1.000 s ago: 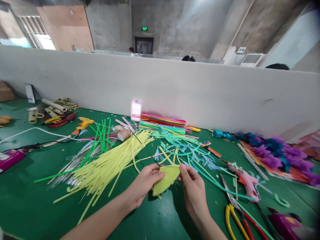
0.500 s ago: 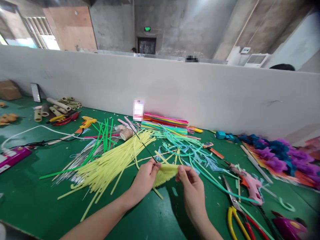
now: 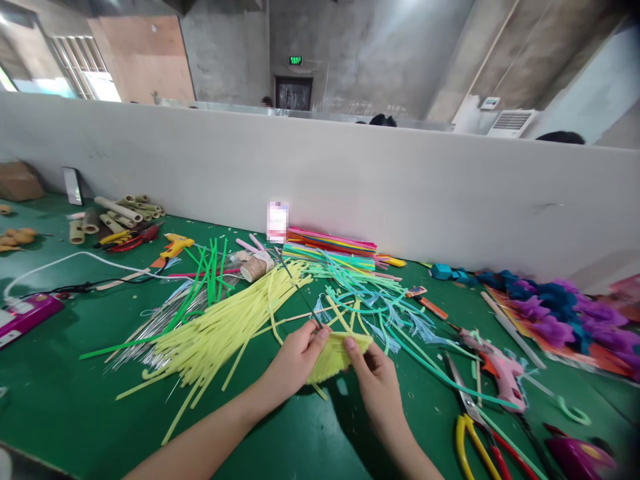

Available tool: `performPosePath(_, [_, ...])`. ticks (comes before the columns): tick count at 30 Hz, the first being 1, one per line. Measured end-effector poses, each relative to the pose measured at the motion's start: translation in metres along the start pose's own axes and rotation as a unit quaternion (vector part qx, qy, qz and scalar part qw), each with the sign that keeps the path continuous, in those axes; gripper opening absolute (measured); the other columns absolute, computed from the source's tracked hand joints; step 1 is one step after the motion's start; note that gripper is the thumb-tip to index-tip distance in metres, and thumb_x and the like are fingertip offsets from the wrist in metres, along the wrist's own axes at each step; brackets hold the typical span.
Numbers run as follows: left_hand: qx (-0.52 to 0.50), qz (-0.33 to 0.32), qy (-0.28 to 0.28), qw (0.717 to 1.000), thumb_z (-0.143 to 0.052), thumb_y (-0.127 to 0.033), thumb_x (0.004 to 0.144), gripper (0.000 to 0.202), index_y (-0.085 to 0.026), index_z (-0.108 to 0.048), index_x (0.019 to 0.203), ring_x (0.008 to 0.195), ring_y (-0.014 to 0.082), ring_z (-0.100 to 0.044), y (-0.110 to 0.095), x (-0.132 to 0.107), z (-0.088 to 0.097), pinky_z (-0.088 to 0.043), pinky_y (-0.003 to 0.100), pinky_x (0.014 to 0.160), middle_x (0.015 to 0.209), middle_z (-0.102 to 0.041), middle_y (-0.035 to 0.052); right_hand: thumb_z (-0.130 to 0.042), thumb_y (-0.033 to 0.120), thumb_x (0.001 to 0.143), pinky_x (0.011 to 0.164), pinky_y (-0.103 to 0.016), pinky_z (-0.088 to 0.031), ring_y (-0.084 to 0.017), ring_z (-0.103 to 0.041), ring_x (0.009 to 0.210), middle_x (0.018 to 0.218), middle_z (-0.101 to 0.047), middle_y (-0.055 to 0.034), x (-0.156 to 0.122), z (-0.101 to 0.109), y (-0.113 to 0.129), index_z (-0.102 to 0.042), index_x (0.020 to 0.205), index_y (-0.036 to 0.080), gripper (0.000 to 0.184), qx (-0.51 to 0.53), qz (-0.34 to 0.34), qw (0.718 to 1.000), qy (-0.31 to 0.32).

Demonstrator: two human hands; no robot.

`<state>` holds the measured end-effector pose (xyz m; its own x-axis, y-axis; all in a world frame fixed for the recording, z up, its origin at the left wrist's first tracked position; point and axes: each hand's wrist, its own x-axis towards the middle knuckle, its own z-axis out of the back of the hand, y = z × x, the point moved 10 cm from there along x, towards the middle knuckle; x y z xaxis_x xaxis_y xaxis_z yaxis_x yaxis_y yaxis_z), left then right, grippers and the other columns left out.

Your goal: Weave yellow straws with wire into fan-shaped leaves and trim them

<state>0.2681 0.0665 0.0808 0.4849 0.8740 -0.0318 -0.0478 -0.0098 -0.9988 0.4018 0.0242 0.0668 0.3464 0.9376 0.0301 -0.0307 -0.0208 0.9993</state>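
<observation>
Both my hands hold a small yellow fuzzy leaf-shaped piece [image 3: 336, 352] just above the green table [image 3: 60, 400]. My left hand [image 3: 295, 360] grips its left end, where a thin dark wire [image 3: 300, 293] runs up and away to the back left. My right hand [image 3: 373, 377] pinches its right part with thumb and fingertips. A heap of pale yellow pipe cleaners [image 3: 220, 327] lies just left of my left hand.
Green, teal and light-blue pipe cleaners [image 3: 370, 300] sprawl behind my hands. A pink glue gun [image 3: 497, 367], yellow-handled pliers [image 3: 473, 433] and purple-blue fuzzy pieces [image 3: 565, 313] lie right. A yellow glue gun [image 3: 173, 245], paper rolls [image 3: 115, 210] and a white partition [image 3: 350, 180] stand behind.
My right hand has slid left and down along the yellow piece, closer to my left hand. The piece now lies lower and more level. The view shifted slightly.
</observation>
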Motion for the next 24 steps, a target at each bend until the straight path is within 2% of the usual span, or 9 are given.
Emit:
performPosePath(3, [-0.066,0.012,0.064,0.996,-0.060,-0.042,0.082,0.029,-0.018,-0.051,0.097,0.084,0.0201,-0.062,0.000,-0.002,-0.014,-0.046,0.027,0.070,0.092,-0.064,0.0061,-0.066,0.050,0.076,0.055,-0.024,-0.038,-0.015,-0.051,0.063,0.063,-0.059,0.0003,0.001,0.002,0.002,-0.067,0.083,0.017,0.034,0.013,-0.003,1.000,-0.006])
performPosePath(5, [-0.068,0.010,0.063,0.996,-0.064,-0.038,0.080,0.028,-0.017,-0.052,0.093,0.088,0.0207,-0.062,0.000,-0.002,-0.014,-0.047,0.028,0.074,0.095,-0.063,0.0075,-0.067,0.051,0.075,0.055,-0.024,-0.038,-0.015,-0.051,0.063,0.064,-0.060,0.0000,0.001,0.002,0.003,-0.067,0.080,0.016,0.035,0.021,-0.004,1.000,-0.009])
performPosePath(9, [-0.070,0.015,0.057,0.996,-0.064,-0.039,0.080,0.028,-0.016,-0.053,0.094,0.084,0.0203,-0.063,0.004,0.000,-0.011,-0.047,0.028,0.071,0.089,-0.063,0.0067,-0.067,0.051,0.074,0.054,-0.024,-0.038,-0.015,-0.051,0.061,0.063,-0.061,-0.0007,0.001,0.003,0.004,-0.067,0.079,0.015,0.036,0.013,-0.004,1.000,-0.018])
performPosePath(14, [-0.084,0.021,0.067,0.994,-0.070,-0.034,0.074,0.033,-0.016,-0.055,0.096,0.084,0.0212,-0.063,0.005,0.001,-0.012,-0.048,0.031,0.073,0.090,-0.064,0.0070,-0.066,0.051,0.075,0.057,-0.025,-0.042,-0.017,-0.054,0.064,0.072,-0.066,-0.0040,0.001,0.003,0.005,-0.070,0.090,0.015,0.039,0.007,0.001,1.000,-0.017])
performPosePath(19, [-0.074,0.034,0.064,0.995,-0.077,-0.032,0.066,0.043,-0.017,-0.054,0.098,0.086,0.0224,-0.065,0.010,0.001,-0.012,-0.049,0.032,0.073,0.092,-0.065,0.0072,-0.067,0.052,0.074,0.063,-0.028,-0.046,-0.021,-0.059,0.071,0.079,-0.070,-0.0070,0.000,0.004,0.006,-0.071,0.092,0.015,0.041,0.012,0.000,1.000,-0.021])
performPosePath(24, [-0.037,0.020,0.078,0.996,-0.079,-0.032,0.063,0.059,-0.018,-0.049,0.113,0.088,0.0238,-0.065,0.014,0.001,-0.014,-0.049,0.032,0.075,0.098,-0.065,0.0083,-0.065,0.051,0.077,0.062,-0.028,-0.046,-0.020,-0.058,0.070,0.084,-0.069,-0.0070,0.002,0.009,-0.001,-0.068,0.098,0.015,0.042,0.031,-0.006,0.999,-0.033])
